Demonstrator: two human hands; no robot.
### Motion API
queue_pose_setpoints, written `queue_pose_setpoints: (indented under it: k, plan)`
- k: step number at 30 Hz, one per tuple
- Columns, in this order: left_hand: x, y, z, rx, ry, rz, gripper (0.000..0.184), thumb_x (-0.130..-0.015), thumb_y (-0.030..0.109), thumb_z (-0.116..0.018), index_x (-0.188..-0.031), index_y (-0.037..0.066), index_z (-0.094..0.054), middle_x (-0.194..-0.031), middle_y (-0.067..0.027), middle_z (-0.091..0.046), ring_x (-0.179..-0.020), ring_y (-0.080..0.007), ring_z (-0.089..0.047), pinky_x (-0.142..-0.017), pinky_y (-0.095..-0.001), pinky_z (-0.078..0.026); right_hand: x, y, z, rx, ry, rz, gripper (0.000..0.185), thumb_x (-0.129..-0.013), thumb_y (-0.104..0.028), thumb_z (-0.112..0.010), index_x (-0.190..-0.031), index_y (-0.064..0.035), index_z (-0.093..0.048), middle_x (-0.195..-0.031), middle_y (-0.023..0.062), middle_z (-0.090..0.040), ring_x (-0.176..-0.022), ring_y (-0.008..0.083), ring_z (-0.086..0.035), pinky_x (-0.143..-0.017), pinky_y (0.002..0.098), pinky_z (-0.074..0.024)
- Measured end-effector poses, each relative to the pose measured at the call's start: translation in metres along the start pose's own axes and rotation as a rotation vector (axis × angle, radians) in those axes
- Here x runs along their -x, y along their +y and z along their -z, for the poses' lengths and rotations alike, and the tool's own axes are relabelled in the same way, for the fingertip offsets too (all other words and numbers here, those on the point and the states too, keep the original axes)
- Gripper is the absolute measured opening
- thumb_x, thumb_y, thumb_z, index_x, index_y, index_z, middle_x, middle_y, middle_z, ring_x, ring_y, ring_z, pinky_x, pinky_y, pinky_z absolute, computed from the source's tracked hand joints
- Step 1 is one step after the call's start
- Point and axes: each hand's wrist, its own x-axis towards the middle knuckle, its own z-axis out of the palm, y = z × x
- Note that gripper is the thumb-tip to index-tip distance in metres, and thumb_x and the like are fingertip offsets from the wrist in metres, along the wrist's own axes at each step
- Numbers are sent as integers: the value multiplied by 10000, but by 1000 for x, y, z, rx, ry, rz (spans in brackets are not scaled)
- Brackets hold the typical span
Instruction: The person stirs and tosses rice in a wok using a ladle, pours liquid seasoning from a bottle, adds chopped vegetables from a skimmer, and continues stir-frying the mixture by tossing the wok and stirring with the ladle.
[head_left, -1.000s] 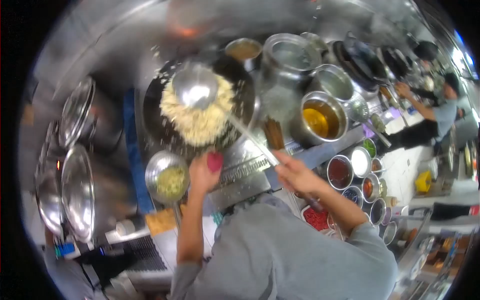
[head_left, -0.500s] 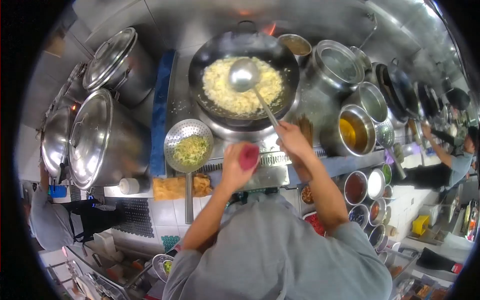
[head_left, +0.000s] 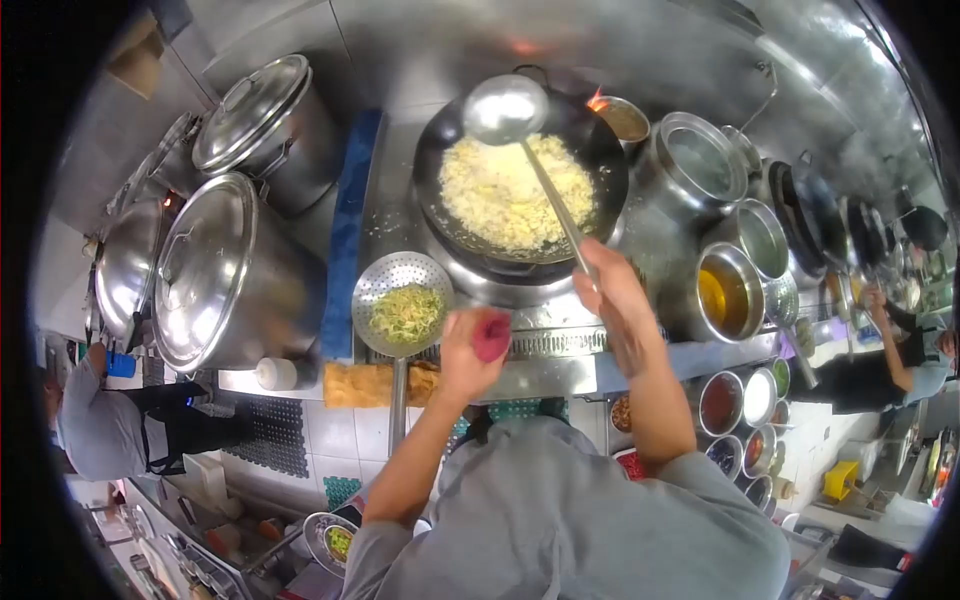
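Observation:
My right hand [head_left: 614, 288] is closed round the handle of a metal ladle [head_left: 505, 110]. The ladle's bowl is over the far side of a black wok [head_left: 436, 160], which holds a pale yellow, rice-like food [head_left: 515, 190] with egg-like bits. A folded dark pink cloth [head_left: 492, 336] is gripped in my left hand [head_left: 466, 362], held in front of the wok near the stove edge. Just left of that hand, a perforated strainer [head_left: 372, 285] bears shredded green and pale vegetables [head_left: 408, 313].
Large lidded pots [head_left: 205, 270] stand at left beside a blue cloth strip [head_left: 352, 230]. To the right are a pot of yellow liquid [head_left: 712, 298] and several ingredient bowls [head_left: 720, 402]. A flame [head_left: 597, 101] shows behind the wok. Co-workers [head_left: 115, 425] stand on both sides.
The ladle has moved from over the middle of the food to the wok's far side and looks higher. My left hand still holds the cloth. The whole view has shifted slightly.

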Motion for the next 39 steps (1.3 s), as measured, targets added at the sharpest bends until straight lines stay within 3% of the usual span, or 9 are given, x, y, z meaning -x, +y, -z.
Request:
queue_pose_setpoints:
  k: [3, 4, 7, 8, 16, 23, 28, 30, 39]
  plan:
    - [-41, -20, -32, -196, -56, -204, 343, -666, 95, -729, -973, 28, -592, -952, -125, -622, -935, -328, -563, -833, -409, -434, -79, 39, 25, -151, -170, 64, 374, -921, -302, -556, -1251, -131, -524, -708, -33, -506, -637, 45, -470, -584, 200, -418]
    - [-51, -28, -44, -218, -100, -240, 342, -664, 110, -733, -962, 27, -587, -946, -129, -625, -932, -328, -568, -835, -410, -430, -91, 28, 9, -48, -49, -52, 264, -985, -255, -441, -1196, -98, -473, -658, 19, -571, -493, 136, -528, -457, 268, -417]
    - [-75, -55, -73, -309, -242, -199, 333, -660, 151, -743, -929, 43, -579, -881, -138, -639, -877, -327, -594, -820, -406, -430, -99, 67, 45, 1263, 341, 846, 430, -960, -254, -474, -1358, -116, -384, -787, 192, -652, -671, 350, -639, -599, 427, -491]
    - [-71, -59, -77, -340, -313, -152, 330, -659, 164, -746, -918, 51, -578, -852, -141, -644, -851, -326, -604, -811, -403, -432, -31, 28, 30, 1359, 305, 284, 508, -939, -264, -501, -1411, -179, -334, -877, 279, -630, -827, 471, -607, -708, 522, -477]
    - [-55, 81, -3, -152, -108, -220, 294, -669, 205, -754, -878, 67, -600, -718, -150, -638, -651, -333, -618, -655, -421, -465, 206, -97, 71, 1691, -13, -29, 426, -939, -281, -499, -1363, -253, -468, -812, 190, -655, -721, 347, -650, -693, 444, -505]
    - [8, -11, -69, -357, -254, -34, 309, -676, 216, -745, -909, 65, -609, -674, -165, -622, -662, -363, -617, -647, -441, -492, 101, -28, 80, 1873, 200, 273, 441, -934, -254, -483, -1372, -235, -437, -710, 139, -649, -604, 331, -637, -544, 441, -514]
    - [27, 48, -15, -321, -261, -142, 335, -713, 220, -736, -992, 69, -627, -718, -171, -641, -641, -359, -642, -622, -419, -522, 122, -70, 95, 1697, -25, 228, 402, -938, -227, -461, -1337, -188, -486, -882, 161, -671, -793, 309, -666, -727, 436, -530]
    - [-22, 81, 7, -100, -312, 277, 328, -727, 220, -744, -993, 68, -626, -771, -172, -658, -650, -336, -652, -617, -410, -525, 135, -98, 93, 1646, -148, 131, 374, -942, -238, -482, -1306, -163, -527, -1016, 137, -673, -898, 303, -653, -839, 427, -495]
    - [19, 17, -39, -397, -377, -1, 425, -675, 237, -746, -1059, 118, -608, -799, -197, -650, -750, -377, -651, -691, -437, -520, 99, -71, 103, 1676, 70, 227, 426, -959, -268, -429, -1374, -176, -447, -1049, 198, -655, -923, 321, -648, -870, 451, -486]
